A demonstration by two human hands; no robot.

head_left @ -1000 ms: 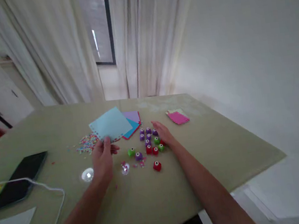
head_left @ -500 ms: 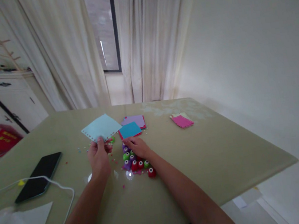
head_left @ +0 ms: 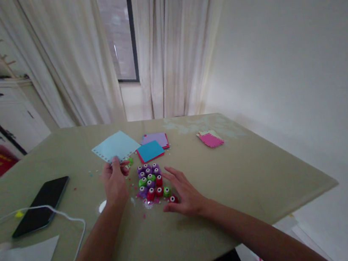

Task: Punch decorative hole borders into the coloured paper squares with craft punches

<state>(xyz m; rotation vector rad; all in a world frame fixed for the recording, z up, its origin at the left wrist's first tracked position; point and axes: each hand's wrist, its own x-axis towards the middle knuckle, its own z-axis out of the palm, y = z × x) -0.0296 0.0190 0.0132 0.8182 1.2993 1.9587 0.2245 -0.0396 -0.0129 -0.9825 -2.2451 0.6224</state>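
Pinched in my left hand is a light blue sheet of paper, with rows of small holes punched along its near edges. My right hand is open at the right of a cluster of small craft punches in purple, green and red. Its thumb and fingers are spread around the cluster's right side, close to a red punch at the near corner. Whether the fingers touch any punch I cannot tell. Tiny punched paper bits lie scattered around the cluster.
Behind the punches lie stacked blue and lilac paper squares. Pink punched paper rests farther right. At left are a phone, a white cable and white paper. The table's edge slants at right.
My right hand has drawn back from the far end of the punches toward me and to the right, its fingers spreading. My left hand keeps holding the light blue paper in nearly the same place.
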